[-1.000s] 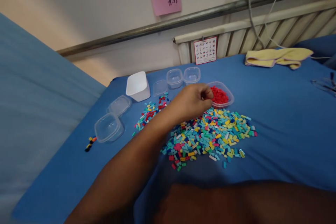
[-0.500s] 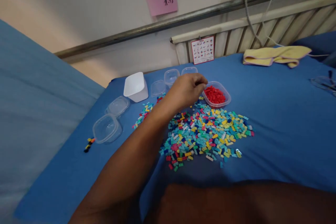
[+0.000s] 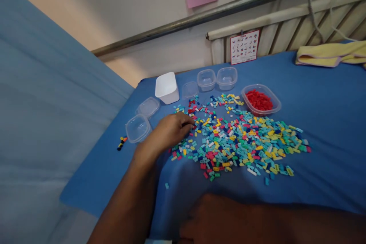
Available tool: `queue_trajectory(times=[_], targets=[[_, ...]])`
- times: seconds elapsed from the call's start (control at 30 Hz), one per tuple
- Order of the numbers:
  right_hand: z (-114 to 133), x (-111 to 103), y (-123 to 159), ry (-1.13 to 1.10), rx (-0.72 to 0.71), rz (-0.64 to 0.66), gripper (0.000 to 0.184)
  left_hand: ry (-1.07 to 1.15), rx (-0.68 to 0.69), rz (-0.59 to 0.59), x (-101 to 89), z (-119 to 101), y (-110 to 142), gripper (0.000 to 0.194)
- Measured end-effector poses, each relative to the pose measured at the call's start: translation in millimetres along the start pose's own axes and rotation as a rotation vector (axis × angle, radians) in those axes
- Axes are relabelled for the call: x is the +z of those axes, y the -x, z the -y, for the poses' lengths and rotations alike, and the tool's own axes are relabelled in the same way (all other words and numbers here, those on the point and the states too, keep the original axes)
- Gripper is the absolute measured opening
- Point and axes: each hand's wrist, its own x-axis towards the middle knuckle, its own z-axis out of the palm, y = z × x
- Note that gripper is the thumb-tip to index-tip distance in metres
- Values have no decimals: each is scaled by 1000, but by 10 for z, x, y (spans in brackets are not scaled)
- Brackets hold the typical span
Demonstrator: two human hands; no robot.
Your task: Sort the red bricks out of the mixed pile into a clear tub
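My left hand [image 3: 173, 129] reaches into the left side of a spread pile of small plastic building bricks [image 3: 225, 145], mostly turquoise, yellow, pink and dark blue. Its fingers are curled down with the thumb close to them at the bricks; what lies between the tips is hidden. My right hand [image 3: 208, 215] is low in front of the pile, near the bed's front edge, dark in shadow, its fingers mostly out of sight. A clear plastic tub [image 3: 276, 103] of red bricks [image 3: 259, 100] stands behind the pile on the right.
Two small clear tubs [image 3: 206, 81], a clear lid [image 3: 190, 90] and a white bin [image 3: 167, 88] line the back. Another clear tub [image 3: 138, 129] and lid [image 3: 148, 107] are at left, near a black-and-yellow piece [image 3: 122, 143]. A yellow cloth [image 3: 328, 54] lies back right.
My left hand has moved from the tub of red bricks to the left part of the pile, nearer me. The view has swung left. My right hand now shows at the bottom.
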Motion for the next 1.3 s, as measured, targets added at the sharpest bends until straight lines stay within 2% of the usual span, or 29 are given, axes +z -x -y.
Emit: queue_trajectory(times=[0.1,0.2,0.33,0.47,0.53,0.6,0.7,0.77,0.9,1.13,1.3], targets=[[-74,-13,31,150,-125,34,16,-93,36,16,77,65,-14,26],[-117,66,29,239,-260,47,18,-184,35,28,125,91,-47,24],[-187,256,26,272,-232,-3,21,-237,14,50,138,72,-28,22],[-261,405,40,274,-205,4,26,-201,82,64,111,10,5,18],[-282,446,49,282,-187,-13,28,-156,86,33,50,5,24,14],[-284,459,58,290,-176,-30,29,-82,8,-47,-58,48,57,12],[-255,421,72,298,-189,-32,26,-23,-201,-192,-242,185,130,15],[-220,367,81,307,-206,-34,22,-36,-258,-215,-311,281,168,14],[-159,267,90,311,-246,-42,22,-72,-187,-149,-250,361,164,19],[-117,238,75,353,-288,-72,23,-197,-32,-31,-26,291,39,17],[-95,174,78,348,-327,-88,18,-290,-24,31,0,258,34,12]])
